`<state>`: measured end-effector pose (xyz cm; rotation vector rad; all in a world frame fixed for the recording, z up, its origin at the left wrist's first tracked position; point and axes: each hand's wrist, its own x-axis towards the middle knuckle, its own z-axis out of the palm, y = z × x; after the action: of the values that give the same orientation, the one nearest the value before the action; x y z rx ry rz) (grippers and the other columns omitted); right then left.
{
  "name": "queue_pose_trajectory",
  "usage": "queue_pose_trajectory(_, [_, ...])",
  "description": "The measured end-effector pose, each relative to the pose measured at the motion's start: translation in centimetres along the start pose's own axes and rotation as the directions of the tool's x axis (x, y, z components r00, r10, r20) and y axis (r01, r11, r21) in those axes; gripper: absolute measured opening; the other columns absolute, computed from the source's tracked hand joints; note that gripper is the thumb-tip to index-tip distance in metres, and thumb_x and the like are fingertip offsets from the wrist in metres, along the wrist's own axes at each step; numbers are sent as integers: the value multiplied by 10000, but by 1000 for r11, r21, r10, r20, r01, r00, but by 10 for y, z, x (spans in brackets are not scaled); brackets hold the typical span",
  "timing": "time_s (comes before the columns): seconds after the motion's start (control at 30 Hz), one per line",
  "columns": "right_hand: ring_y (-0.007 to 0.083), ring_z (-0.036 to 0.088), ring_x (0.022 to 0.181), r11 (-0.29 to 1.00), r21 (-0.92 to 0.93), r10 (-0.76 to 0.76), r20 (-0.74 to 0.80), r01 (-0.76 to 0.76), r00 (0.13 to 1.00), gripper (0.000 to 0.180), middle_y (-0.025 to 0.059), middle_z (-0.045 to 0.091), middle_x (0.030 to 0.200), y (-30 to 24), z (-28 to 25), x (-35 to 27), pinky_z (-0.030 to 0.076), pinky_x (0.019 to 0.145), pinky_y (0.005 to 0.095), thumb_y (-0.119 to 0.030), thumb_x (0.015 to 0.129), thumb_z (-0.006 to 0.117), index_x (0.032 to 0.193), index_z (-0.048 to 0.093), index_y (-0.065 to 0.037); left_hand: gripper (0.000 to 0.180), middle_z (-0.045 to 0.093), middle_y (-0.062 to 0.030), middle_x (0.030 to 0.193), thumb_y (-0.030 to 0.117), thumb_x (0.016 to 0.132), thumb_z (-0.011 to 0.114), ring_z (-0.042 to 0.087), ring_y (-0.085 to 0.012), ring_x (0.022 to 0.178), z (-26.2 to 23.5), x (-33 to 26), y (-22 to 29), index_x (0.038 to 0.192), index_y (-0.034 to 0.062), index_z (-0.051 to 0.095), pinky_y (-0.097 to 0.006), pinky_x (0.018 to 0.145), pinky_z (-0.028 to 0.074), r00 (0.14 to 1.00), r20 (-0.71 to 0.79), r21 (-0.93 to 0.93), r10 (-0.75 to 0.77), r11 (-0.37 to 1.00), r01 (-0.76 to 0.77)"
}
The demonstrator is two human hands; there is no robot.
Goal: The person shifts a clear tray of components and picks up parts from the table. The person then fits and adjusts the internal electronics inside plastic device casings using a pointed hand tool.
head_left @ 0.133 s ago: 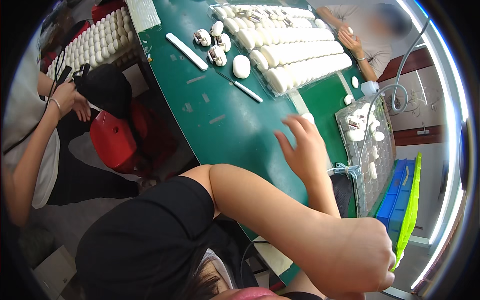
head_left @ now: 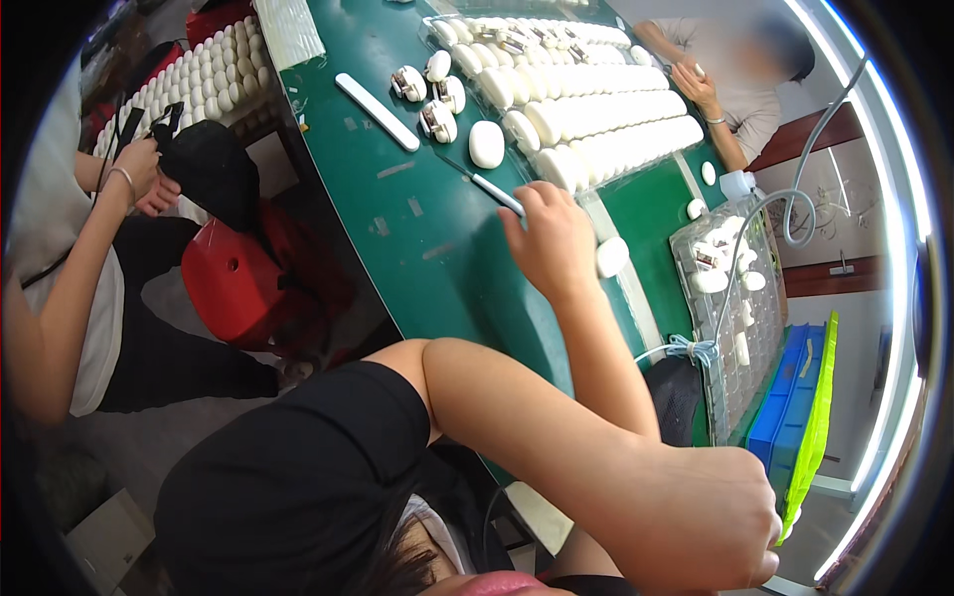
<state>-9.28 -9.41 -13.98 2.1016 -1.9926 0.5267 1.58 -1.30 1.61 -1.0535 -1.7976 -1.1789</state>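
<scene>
My right hand reaches over the green table. Its thumb and index finger lie on either side of the handle end of a slim white-handled tool with a thin dark shaft. My left arm crosses in front of me, and my left hand is a fist at the lower right; whatever it may hold is hidden. Beyond the tool lies a rounded white piece. Several white pieces with metal parts are grouped near it, beside a long white bar. Another white oval piece sits right of my right wrist.
Rows of white rounded pieces fill a clear tray at the back. Another clear tray at right holds a few, with a grey cable over it. Beyond stands a blue bin. Co-workers are at left and far right; a red stool stands left.
My right hand has moved left and away from me, from open above the table to the tool's handle. The white oval piece by its wrist is uncovered. My left fist stays put.
</scene>
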Motion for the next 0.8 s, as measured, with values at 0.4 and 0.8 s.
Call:
queue_pose_trajectory(0.4, [292, 524, 741, 974, 215, 90, -95, -68, 991, 148, 106, 540, 798, -3, 49, -25, 435, 630, 383, -133, 776, 656, 813, 543, -46, 214, 623, -80, 723, 245, 751, 670, 634, -236, 705, -18, -6, -6, 785, 44, 606, -324, 610, 501, 999, -43, -8, -13, 1000, 13])
queue_pose_trajectory(0.8, [240, 516, 691, 977, 186, -71, -178, 105, 981, 297, 73, 533, 813, -7, 23, -83, 430, 569, 353, 11, 708, 571, 975, 630, -108, 230, 600, -89, 734, 249, 728, 681, 606, -263, 678, -2, -8, -16, 754, 46, 575, -356, 596, 486, 996, -31, 27, -78, 997, 79])
